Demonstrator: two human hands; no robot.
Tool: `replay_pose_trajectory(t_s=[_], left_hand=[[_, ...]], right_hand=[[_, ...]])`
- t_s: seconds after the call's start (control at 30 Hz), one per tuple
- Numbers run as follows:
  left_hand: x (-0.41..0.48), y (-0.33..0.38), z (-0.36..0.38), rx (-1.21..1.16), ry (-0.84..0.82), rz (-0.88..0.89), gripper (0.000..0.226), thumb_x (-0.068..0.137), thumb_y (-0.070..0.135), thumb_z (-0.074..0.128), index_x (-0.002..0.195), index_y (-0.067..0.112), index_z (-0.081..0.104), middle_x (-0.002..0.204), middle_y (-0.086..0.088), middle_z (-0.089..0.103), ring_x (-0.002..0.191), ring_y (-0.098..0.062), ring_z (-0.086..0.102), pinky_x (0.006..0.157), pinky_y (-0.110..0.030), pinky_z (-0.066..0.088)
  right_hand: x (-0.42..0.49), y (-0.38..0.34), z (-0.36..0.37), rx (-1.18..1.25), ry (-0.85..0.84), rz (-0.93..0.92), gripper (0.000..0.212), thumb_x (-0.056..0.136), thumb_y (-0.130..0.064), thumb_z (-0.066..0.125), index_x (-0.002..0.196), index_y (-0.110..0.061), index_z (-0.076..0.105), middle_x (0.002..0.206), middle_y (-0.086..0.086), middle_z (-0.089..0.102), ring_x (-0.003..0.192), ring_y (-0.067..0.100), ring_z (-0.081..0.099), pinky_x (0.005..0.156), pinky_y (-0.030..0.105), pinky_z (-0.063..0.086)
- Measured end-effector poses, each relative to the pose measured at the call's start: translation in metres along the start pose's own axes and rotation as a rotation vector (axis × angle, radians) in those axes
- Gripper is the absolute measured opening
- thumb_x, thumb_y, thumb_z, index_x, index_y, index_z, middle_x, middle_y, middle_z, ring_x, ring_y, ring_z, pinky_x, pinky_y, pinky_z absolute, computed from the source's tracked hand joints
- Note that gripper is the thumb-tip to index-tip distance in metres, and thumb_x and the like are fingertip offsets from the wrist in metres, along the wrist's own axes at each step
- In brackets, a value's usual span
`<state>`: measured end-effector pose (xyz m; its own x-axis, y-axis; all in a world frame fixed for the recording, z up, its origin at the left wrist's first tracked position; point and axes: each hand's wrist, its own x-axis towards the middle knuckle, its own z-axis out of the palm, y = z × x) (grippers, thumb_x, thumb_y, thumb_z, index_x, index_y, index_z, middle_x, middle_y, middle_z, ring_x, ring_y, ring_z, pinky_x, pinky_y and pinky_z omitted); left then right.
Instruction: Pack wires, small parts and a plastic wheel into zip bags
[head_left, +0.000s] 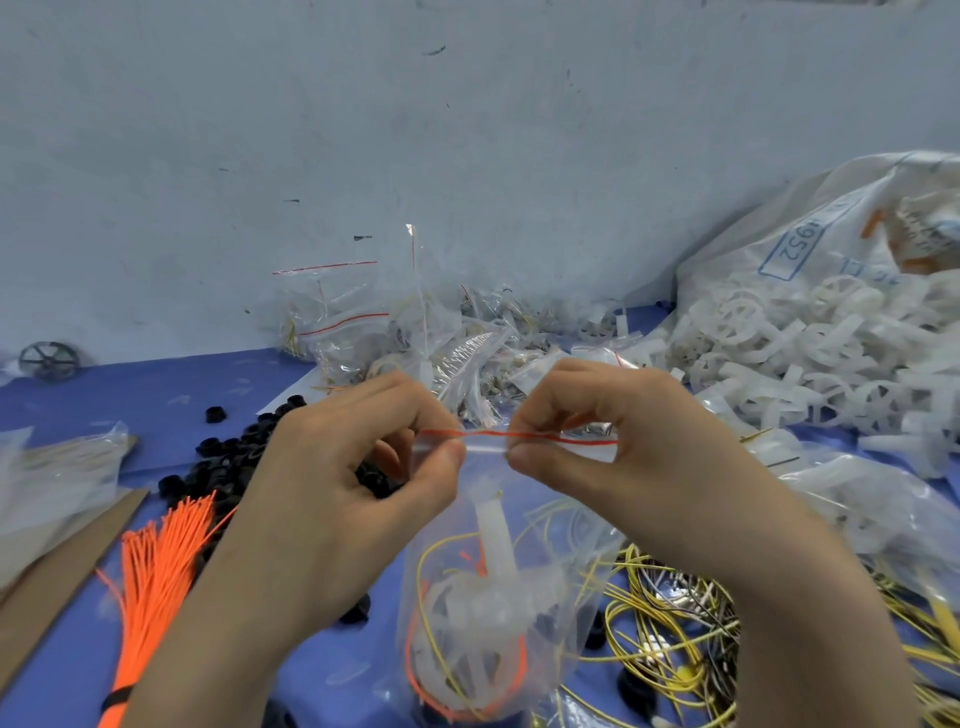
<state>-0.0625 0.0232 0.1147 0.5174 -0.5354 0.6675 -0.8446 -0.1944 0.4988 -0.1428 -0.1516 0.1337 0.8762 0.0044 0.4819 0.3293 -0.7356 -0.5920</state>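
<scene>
A clear zip bag (483, 613) with a red-lined seal hangs between my hands above the blue table. Inside it lie a white plastic wheel (467, 623), a yellow wire and an orange wire. My left hand (332, 483) pinches the left part of the seal strip between thumb and fingers. My right hand (623, 457) pinches the strip just to the right, thumb below and fingers above. The two pinches sit a few centimetres apart.
A bundle of orange wires (156, 561) and a heap of small black rings (228, 457) lie on the left. Tangled yellow wires (670, 639) lie at right. Filled zip bags (358, 322) pile at the back wall. A big sack of white wheels (810, 332) fills the right.
</scene>
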Motion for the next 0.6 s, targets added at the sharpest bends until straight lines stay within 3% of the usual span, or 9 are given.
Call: replay_pose_trajectory(t_s=[0.13, 0.27, 0.4, 0.6], left_hand=[[0.0003, 0.0004, 0.0007, -0.024, -0.029, 0.002, 0.015, 0.075, 0.036, 0.056, 0.071, 0.023, 0.063, 0.068, 0.012, 0.059, 0.061, -0.003, 0.052, 0.058, -0.005, 0.037], [-0.0001, 0.0003, 0.0019, -0.029, -0.046, -0.001, 0.017, 0.075, 0.038, 0.057, 0.072, 0.022, 0.063, 0.069, 0.010, 0.060, 0.061, -0.004, 0.053, 0.058, -0.008, 0.038], [0.0003, 0.0019, 0.0021, -0.012, -0.060, 0.020, 0.018, 0.075, 0.037, 0.056, 0.070, 0.020, 0.063, 0.068, 0.008, 0.058, 0.061, -0.006, 0.052, 0.057, -0.008, 0.037], [0.0010, 0.0045, 0.0022, 0.012, -0.048, 0.032, 0.018, 0.074, 0.034, 0.055, 0.070, 0.019, 0.062, 0.069, 0.008, 0.056, 0.062, -0.005, 0.049, 0.056, -0.008, 0.035]], right_hand=[[0.0021, -0.0034, 0.0040, 0.009, -0.013, -0.012, 0.017, 0.079, -0.012, 0.071, 0.074, -0.027, 0.064, 0.078, -0.008, 0.064, 0.078, 0.007, 0.058, 0.073, 0.018, 0.045], [0.0033, -0.0054, 0.0083, 0.095, -0.060, 0.008, 0.004, 0.080, -0.018, 0.071, 0.079, -0.022, 0.070, 0.078, -0.007, 0.065, 0.078, 0.009, 0.060, 0.075, 0.024, 0.046], [0.0040, -0.0049, 0.0089, 0.114, -0.073, 0.032, 0.008, 0.081, -0.017, 0.070, 0.078, -0.024, 0.068, 0.079, -0.006, 0.067, 0.079, 0.009, 0.062, 0.078, 0.028, 0.048], [0.0050, -0.0082, 0.0105, 0.022, -0.071, -0.009, 0.009, 0.083, -0.014, 0.068, 0.081, -0.022, 0.066, 0.081, -0.008, 0.063, 0.082, 0.005, 0.056, 0.075, 0.015, 0.043]])
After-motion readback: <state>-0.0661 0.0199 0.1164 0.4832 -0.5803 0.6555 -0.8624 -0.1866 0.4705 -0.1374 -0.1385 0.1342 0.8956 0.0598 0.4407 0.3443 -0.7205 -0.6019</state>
